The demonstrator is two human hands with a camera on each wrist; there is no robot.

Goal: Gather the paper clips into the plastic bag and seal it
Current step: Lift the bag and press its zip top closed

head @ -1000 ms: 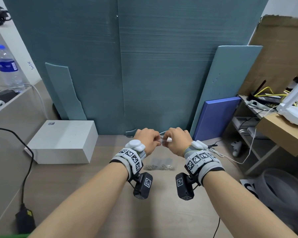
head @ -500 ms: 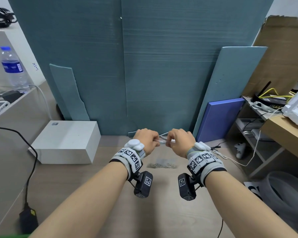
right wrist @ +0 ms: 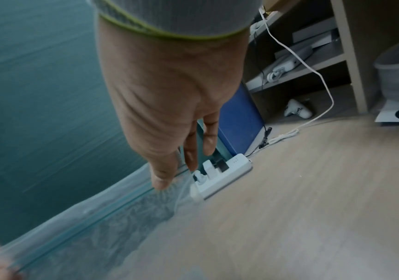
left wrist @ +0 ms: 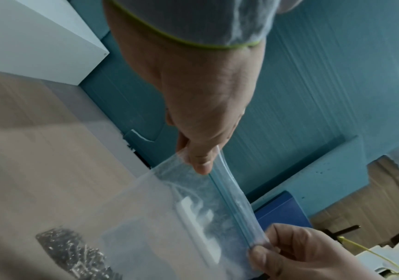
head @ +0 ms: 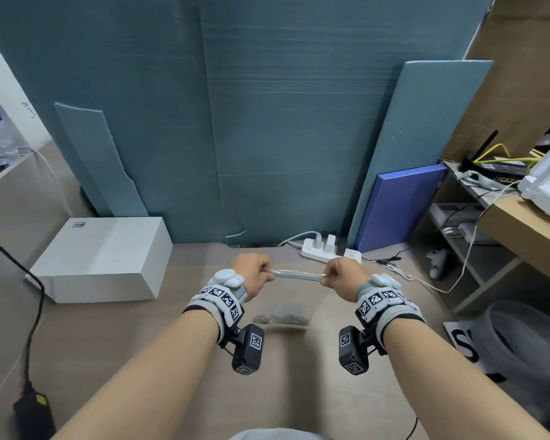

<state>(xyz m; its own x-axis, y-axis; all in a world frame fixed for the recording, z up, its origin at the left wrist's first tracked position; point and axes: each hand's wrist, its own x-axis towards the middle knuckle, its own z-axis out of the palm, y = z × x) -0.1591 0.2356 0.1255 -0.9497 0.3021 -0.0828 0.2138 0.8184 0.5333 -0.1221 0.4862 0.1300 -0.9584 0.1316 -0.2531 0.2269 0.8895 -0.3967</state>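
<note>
A clear plastic bag (head: 291, 293) with a blue zip strip (left wrist: 229, 204) hangs above the wooden floor, stretched between both hands. My left hand (head: 251, 276) pinches the strip's left end. At the strip's right end my right hand (head: 340, 279) pinches it. In the left wrist view the left thumb (left wrist: 201, 161) presses on the strip, and the right hand (left wrist: 289, 252) holds its far end. Several silver paper clips (head: 281, 319) lie heaped in the bag's bottom, also the paper clips (left wrist: 74, 253) seen from the wrist. The bag (right wrist: 98, 227) looks blurred in the right wrist view.
A white box (head: 102, 258) sits on the floor at the left. A white power strip (head: 327, 252) with plugs lies just beyond my right hand. Blue-green foam boards (head: 267, 122) lean on the wall ahead. Shelves with cables (head: 464, 223) stand at the right, a black cable (head: 35, 312) at the left.
My hands have moved apart along the zip strip, the left going left and the right going right, and the bag top is now stretched between them. The view has shifted, baring the power strip.
</note>
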